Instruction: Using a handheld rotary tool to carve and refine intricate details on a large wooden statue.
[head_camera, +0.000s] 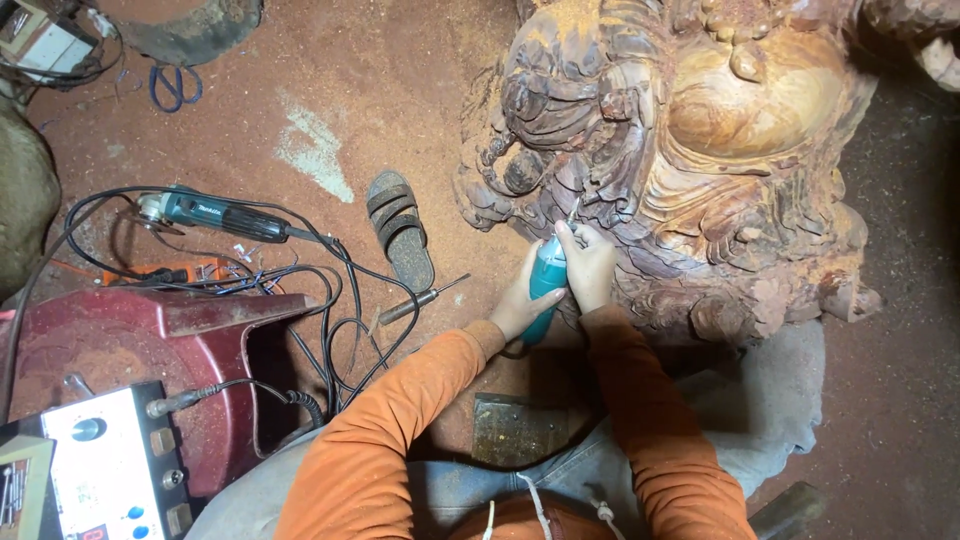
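At the far left sits a white control box (105, 465) with knobs, on a dusty red stool (150, 340), its black cables (330, 310) looping over the floor (330, 90). Above lies a teal angle grinder (205, 212), untouched, and further right a dark sandal (400, 228) and a thin metal tool (420, 298) lie in the red sawdust.

Then come the orange sleeves. The left hand (520, 305) is wrapped shut around the lower body of a teal handheld rotary carver (546, 285); the right hand (588, 265) is closed about its upper end, fingers pinched near the bit. The bit's tip meets the carved folds at the lower left of the large reddish wood sculpture (700, 150), which fills the right of the view (the exact contact point is too small to make out).

To carve well here, I judge the right hand should rest against the wood as a brace, letting the bit follow the groove lightly, while the left only steadies the weight.
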